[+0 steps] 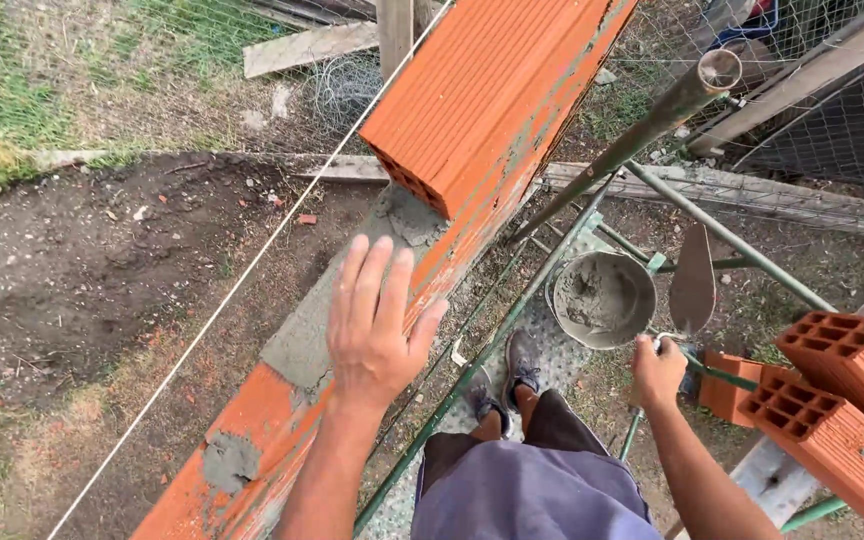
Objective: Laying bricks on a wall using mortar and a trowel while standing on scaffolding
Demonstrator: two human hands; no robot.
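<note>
My left hand [377,320] hovers flat, fingers spread, over a bed of grey mortar [302,335] spread on top of an orange brick wall [252,430]. Just beyond the mortar, a hollow orange brick [482,95] lies laid on the wall. My right hand [658,372] grips the handle of a trowel [693,285], its blade pointing up and away. The blade sits beside a grey bucket [604,298] with mortar in it, down at scaffold level.
A white string line [242,280] runs along the wall's left side. Green scaffold tubes [652,125] cross on the right. Loose hollow bricks [837,390] are stacked at right. Bare soil and grass lie far below on the left. My feet [512,375] stand on a metal platform.
</note>
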